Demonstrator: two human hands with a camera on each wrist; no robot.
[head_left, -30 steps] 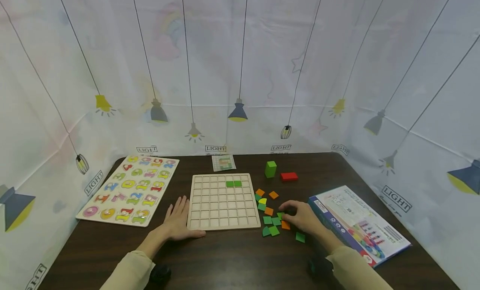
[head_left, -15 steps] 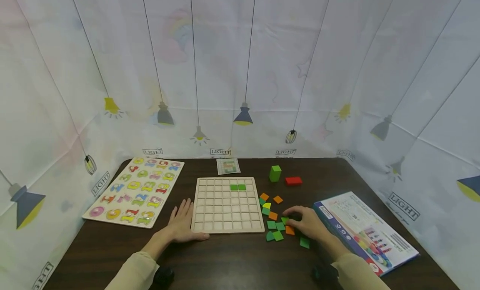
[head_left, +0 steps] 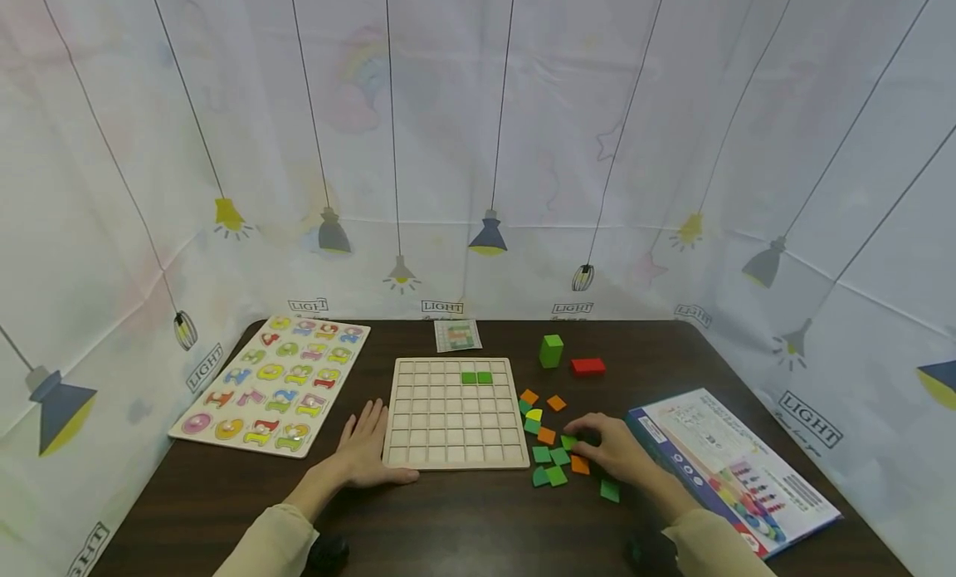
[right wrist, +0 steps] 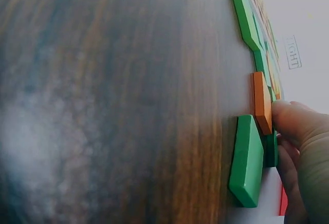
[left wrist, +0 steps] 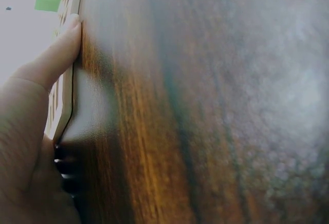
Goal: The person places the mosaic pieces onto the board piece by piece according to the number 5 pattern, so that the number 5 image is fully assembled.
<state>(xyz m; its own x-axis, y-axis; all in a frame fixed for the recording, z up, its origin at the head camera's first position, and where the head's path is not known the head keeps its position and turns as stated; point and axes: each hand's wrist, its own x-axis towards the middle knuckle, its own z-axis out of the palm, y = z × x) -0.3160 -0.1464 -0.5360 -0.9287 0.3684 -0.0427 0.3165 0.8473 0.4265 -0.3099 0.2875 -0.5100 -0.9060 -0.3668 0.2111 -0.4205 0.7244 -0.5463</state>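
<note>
My left hand [head_left: 363, 454] lies flat on the table with fingers spread, against the left edge and near corner of a wooden grid board [head_left: 441, 427]. In the left wrist view its thumb [left wrist: 59, 52] runs along the board's side. Two green tiles [head_left: 476, 378] sit side by side in the upper right cells of the board. Right of the board, my right hand [head_left: 611, 448] pinches a light green square tile [head_left: 569, 442] between thumb and fingers. An orange tile [right wrist: 261, 103] lies right by the thumb in the right wrist view, with a green tile [right wrist: 247, 160] nearer.
Several loose tiles [head_left: 541, 454] lie between board and right hand. Behind them are a green block [head_left: 551, 351] and a red block [head_left: 588, 367]. A number puzzle board [head_left: 276, 386] lies left, a pattern card [head_left: 458, 335] at the back, and a box [head_left: 735, 469] right.
The head view has shifted a little, so everything sits slightly lower and further right in it. Both hands keep their places beside the board and at the green tile.
</note>
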